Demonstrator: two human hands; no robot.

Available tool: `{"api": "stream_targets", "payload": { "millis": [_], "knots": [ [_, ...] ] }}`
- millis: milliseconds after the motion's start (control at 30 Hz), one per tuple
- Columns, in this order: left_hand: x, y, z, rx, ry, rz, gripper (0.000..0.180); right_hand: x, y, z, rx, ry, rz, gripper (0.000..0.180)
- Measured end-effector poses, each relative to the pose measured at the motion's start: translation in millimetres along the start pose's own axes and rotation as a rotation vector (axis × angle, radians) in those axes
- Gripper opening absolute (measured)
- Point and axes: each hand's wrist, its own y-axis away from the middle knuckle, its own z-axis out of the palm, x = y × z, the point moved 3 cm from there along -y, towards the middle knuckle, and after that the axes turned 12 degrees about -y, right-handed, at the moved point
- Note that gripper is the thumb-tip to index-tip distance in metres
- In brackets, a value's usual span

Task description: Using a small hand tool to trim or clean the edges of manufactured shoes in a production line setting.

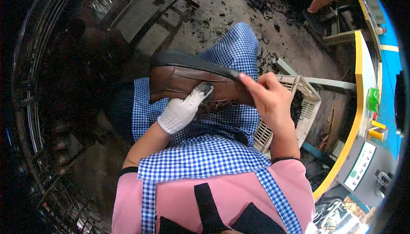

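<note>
Apron: a blue-and-white checked apron [205, 157] over a pink top covers the person's lap, nearest the camera.
Left hand: the left hand [181, 110], in a white knit glove with a blackened fingertip, presses against the side of the shoe, fingers extended rather than curled around it.
Shoe: a brown leather shoe [188, 80] with a black sole lies on its side across the lap, sole edge facing away.
Right hand: the bare right hand [271, 99] is closed on the shoe's right end, forefinger stretched along the sole edge.
Basket: a white plastic basket [305, 106] stands just right of the knee.
Floor: the grey floor [239, 7] beyond is strewn with black scraps.
</note>
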Motion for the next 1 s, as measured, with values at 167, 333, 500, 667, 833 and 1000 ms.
{"api": "stream_targets", "payload": {
  "millis": [167, 333, 500, 667, 833, 1000],
  "knots": [
    [1, 3, 5, 0.122, 0.02, 0.007, 0.051, -19, 1, 3, -0.117, 0.107, -0.058, 0.042],
    [4, -1, 11, 0.267, -0.043, 0.059, 0.052, -24, 3, 11, -0.155, 0.12, 0.006, 0.045],
    [5, -2, 19, 0.3, 0.273, -0.078, 0.054, -29, 5, 19, -0.14, 0.134, 0.025, 0.046],
    [5, -1, 15, 0.29, -0.067, -0.003, 0.053, -30, 3, 16, -0.181, 0.109, 0.058, 0.044],
    [3, -4, 18, 0.317, 0.41, -0.114, 0.048, -26, -1, 24, -0.138, 0.1, 0.035, 0.041],
    [10, -9, 5, 0.107, 0.659, -0.371, 0.023, -13, -13, 39, -0.056, 0.08, 0.075, 0.033]
  ]
}}
